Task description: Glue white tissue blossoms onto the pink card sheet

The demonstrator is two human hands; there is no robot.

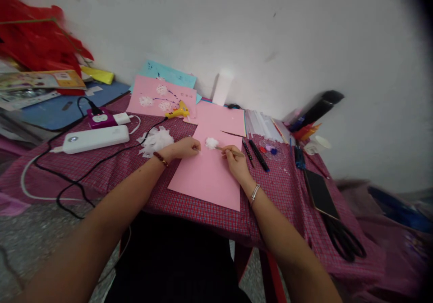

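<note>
A pink paper sheet (206,181) lies on the table in front of me, with a white fluffy tuft (212,143) on its upper part. My right hand (236,161) grips a slim brown stick (238,153), whose tip points at the tuft's right side; whether they touch I cannot tell. Over the sheet's left edge, my left hand (187,148) is closed in a pinch; a small pale bit shows by its fingertips, too small to name. Left of that hand sits a loose pile of white scraps (155,141).
A yellow glue gun (179,110) rests on a pink picture with white blossoms (138,96). Black cable crosses the left side, near a white power bank (96,139). Pens (259,155), a paint palette (272,149), a dark phone-like slab (321,194) and black-handled scissors (343,240) lie right.
</note>
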